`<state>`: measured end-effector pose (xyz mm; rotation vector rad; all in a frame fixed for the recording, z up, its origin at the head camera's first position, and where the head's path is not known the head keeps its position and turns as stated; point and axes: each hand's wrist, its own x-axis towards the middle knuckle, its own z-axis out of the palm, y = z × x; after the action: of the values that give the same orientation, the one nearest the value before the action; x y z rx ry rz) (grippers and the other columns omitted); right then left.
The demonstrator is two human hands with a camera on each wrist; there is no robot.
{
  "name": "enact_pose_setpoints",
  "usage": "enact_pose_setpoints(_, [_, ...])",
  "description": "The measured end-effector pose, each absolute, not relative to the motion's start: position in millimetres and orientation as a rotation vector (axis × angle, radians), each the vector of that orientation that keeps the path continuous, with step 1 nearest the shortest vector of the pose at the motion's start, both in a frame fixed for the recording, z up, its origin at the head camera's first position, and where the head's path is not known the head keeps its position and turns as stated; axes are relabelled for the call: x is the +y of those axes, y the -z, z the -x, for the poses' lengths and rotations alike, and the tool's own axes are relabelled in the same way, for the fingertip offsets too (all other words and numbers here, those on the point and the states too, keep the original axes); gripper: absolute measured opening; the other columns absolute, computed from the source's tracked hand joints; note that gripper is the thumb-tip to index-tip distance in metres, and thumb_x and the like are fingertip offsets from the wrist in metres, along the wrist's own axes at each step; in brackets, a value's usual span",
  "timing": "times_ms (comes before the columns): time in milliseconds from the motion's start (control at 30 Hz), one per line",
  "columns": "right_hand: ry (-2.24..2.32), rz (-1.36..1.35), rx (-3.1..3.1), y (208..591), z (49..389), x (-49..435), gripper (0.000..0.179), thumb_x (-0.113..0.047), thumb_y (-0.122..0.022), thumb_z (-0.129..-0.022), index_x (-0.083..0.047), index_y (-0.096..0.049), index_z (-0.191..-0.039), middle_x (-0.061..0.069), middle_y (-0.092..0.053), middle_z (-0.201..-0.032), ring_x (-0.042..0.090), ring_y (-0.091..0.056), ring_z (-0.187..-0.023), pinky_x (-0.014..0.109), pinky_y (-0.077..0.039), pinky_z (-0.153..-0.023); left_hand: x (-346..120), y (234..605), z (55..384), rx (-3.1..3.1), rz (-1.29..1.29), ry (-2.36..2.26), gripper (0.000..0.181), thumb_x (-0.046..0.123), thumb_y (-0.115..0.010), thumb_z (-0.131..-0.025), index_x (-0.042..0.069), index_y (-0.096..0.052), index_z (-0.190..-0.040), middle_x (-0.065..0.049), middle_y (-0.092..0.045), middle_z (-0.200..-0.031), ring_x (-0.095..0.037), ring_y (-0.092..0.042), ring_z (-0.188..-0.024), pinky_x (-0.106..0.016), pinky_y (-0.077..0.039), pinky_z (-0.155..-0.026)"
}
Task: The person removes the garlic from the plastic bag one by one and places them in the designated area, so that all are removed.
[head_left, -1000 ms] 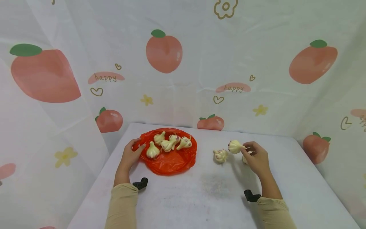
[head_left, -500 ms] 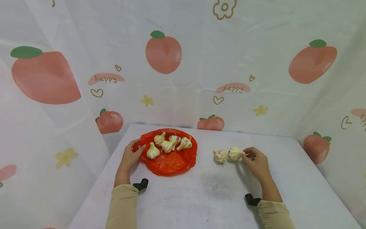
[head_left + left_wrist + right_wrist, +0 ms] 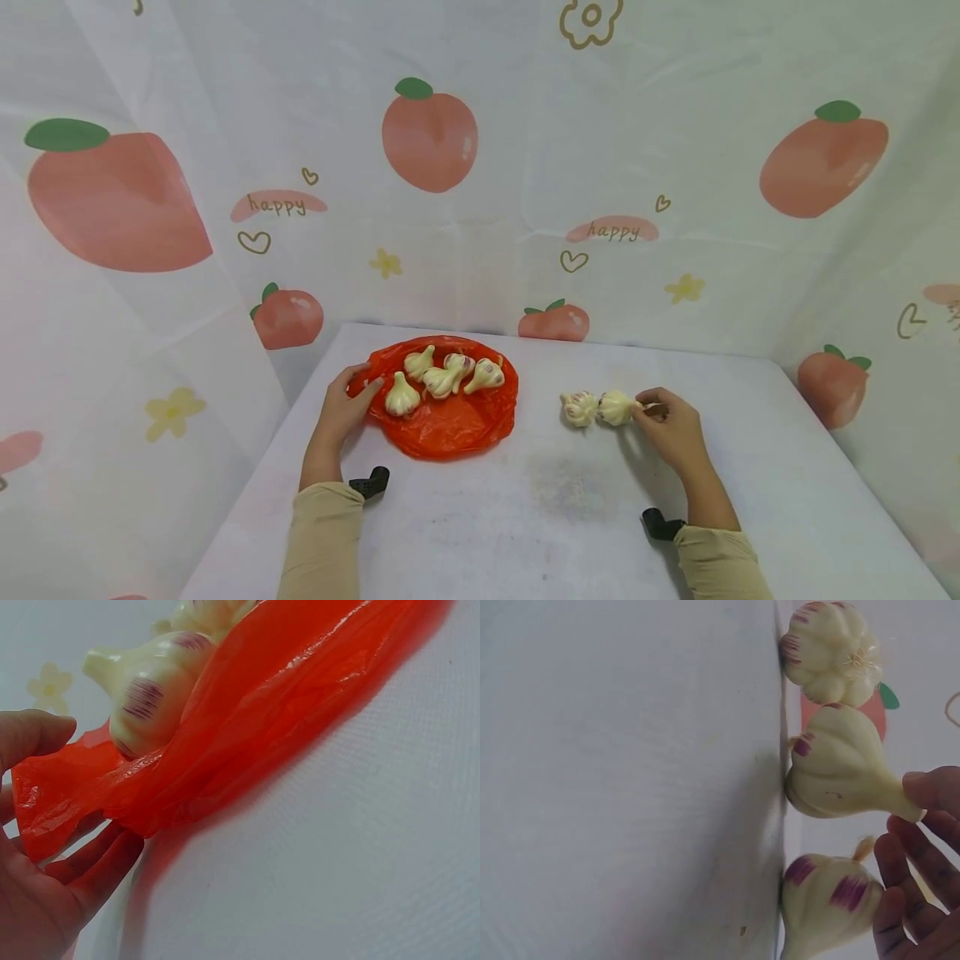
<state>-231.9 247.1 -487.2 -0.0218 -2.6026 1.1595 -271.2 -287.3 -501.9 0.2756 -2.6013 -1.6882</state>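
Fingers of the R hand (image 3: 671,425) are bent in, thumb and fingertips nipping the thin stem of a garlic bulb (image 3: 836,765), right of centre in the head view. It's smooth, cream, ribbed, w/ purple marks; seems to rest on the table (image 3: 480,533), tho I can't be sure from here. A second bulb (image 3: 832,652), root tuft showing, sits just beside it, top of the R wrist view; a third bulb (image 3: 825,904), at bottom, is near the fingertips. L hand (image 3: 345,408), left of centre in the head view, has thumb and fingers well apart, relaxed, w/ a loose flap of red plastic bag (image 3: 450,429) btwn them. Bag's thin, shiny, crinkled, roughly round; a cluster of glossy bulbs (image 3: 402,396) lies on it.
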Motion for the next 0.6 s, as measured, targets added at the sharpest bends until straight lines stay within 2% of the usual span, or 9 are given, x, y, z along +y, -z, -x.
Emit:
enact_pose_setpoints(267, [-1.163, -0.014, -2.587, 479.4, 229.9, 246.3, 0.022, -0.015, -0.078, -0.097, 0.000, -0.073, -0.112, 0.020, -0.074, -0.114, 0.014, -0.068, -0.092, 0.016, -0.054, -0.069, -286.9, 501.1, 270.6, -2.590, -0.280, 1.715, 0.061, 0.036, -0.063, -0.107, 0.015, -0.043, -0.160, -0.016, -0.037, -0.169, -0.039, -0.033, -0.156, -0.058, -0.039, -0.124])
enact_pose_setpoints(500, [-1.091, -0.062, -2.553, 473.5, 229.9, 243.5, 0.023, -0.018, -0.077, -0.097, -0.001, -0.073, -0.113, 0.017, -0.076, -0.112, 0.032, -0.073, -0.101, 0.014, -0.051, -0.075, -287.0, 502.0, 272.5, -2.593, -0.291, 1.707, 0.061, 0.036, -0.063, -0.106, 0.013, -0.044, -0.159, -0.017, -0.037, -0.169, -0.040, -0.034, -0.155, -0.060, -0.038, -0.124])
enact_pose_setpoints(600, [-1.081, -0.070, -2.548, 470.7, 230.4, 240.4, 0.023, -0.019, -0.077, -0.097, -0.002, -0.074, -0.113, 0.016, -0.076, -0.112, 0.034, -0.073, -0.103, 0.018, -0.052, -0.077, -287.3, 502.9, 273.0, -2.598, -0.288, 1.709, 0.061, 0.037, -0.063, -0.106, 0.013, -0.044, -0.159, -0.017, -0.037, -0.169, -0.041, -0.034, -0.155, -0.060, -0.039, -0.124])
